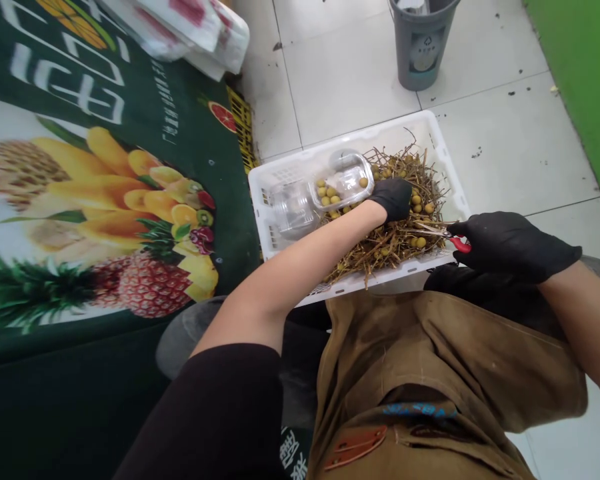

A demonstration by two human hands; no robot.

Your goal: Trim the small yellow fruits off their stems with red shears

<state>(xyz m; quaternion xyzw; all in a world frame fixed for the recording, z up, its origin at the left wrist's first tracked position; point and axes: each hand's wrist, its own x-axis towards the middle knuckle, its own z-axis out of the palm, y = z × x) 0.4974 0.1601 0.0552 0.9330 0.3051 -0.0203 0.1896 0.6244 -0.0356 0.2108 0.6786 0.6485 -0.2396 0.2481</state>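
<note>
Red-handled scissors [461, 245] are gripped in my black-gloved right hand [513, 245], at the right rim of the white plastic crate [443, 150]. Their blades point left over a heap of brown twigs [387, 243]. My left hand [392, 199], gloved in black too, is curled down into the heap; its fingertips are hidden, and so is whatever they hold. Round tan longans [421, 243] sit among the twigs near both hands. Left of my left hand, a clear plastic tub [347, 183] contains several longans.
Other clear tubs [290, 207] lie in the crate's left part. A grey bin [423, 47] stands beyond it on the tiled floor [340, 80]. A green fruit-printed banner [195, 113] borders the left, with white plastic bags [195, 33] above. My brown apron [430, 360] covers my lap.
</note>
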